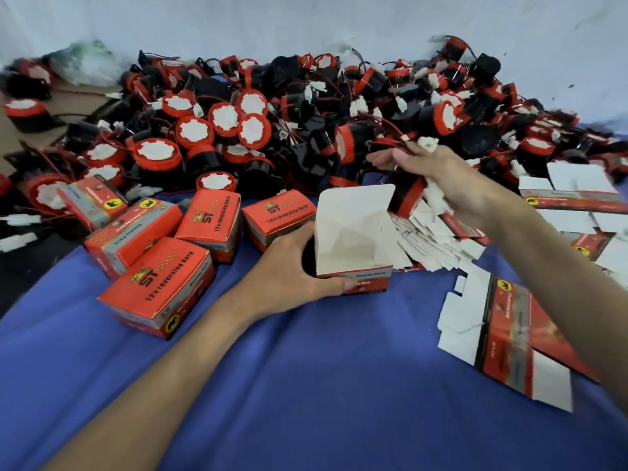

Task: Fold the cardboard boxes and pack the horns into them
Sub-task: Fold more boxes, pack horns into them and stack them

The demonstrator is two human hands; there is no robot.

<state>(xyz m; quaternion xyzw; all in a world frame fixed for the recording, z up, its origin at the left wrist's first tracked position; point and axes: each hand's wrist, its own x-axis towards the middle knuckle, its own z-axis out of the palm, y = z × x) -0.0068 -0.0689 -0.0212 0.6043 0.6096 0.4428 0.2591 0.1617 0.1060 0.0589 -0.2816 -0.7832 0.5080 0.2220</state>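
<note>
The left hand (292, 266) grips the open box (353, 239) by its left wall, thumb along the near face. The box stands upright at the middle of the blue cloth (306, 385), lid flap raised. The right hand (452, 178) holds a horn (407, 198) with curled fingers, just above and right of the box opening. The horn pile (272, 124) lies along the cloth's far edge.

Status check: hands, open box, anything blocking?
Left hand grips open box. Right hand holds horn beside box, lid flap up. Nothing blocking.
</note>
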